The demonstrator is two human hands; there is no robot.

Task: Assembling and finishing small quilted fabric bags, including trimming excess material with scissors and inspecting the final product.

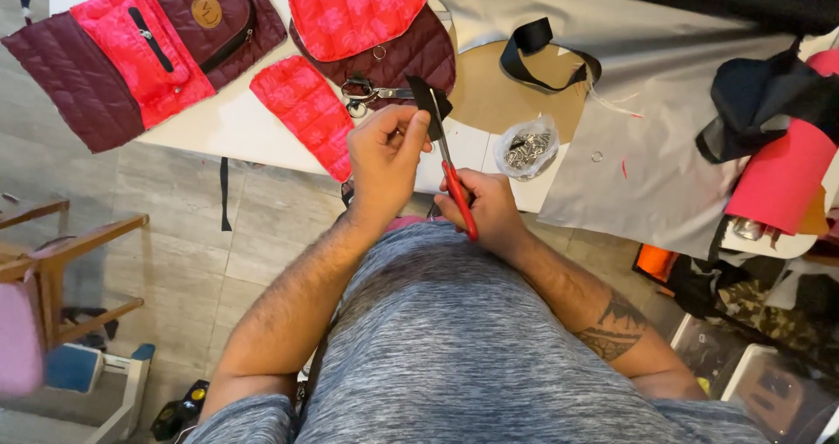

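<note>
Black strap piece (430, 103) pinched in left hand (384, 160) grip; red-handled scissors (454, 186) clenched in right hand (489, 212), blades pointing toward eleven o'clock into the piece.

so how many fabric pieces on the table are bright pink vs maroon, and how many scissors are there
bright pink quilted pieces: 3 (pocket panel, flap, loose strip)
maroon quilted pieces: 3 (left panel, bag front, piece under the flap)
scissors: 2 (red-handled pair in the right hand, metal pair on the table)
total: 8
The left hand holds a black scrap.
</note>
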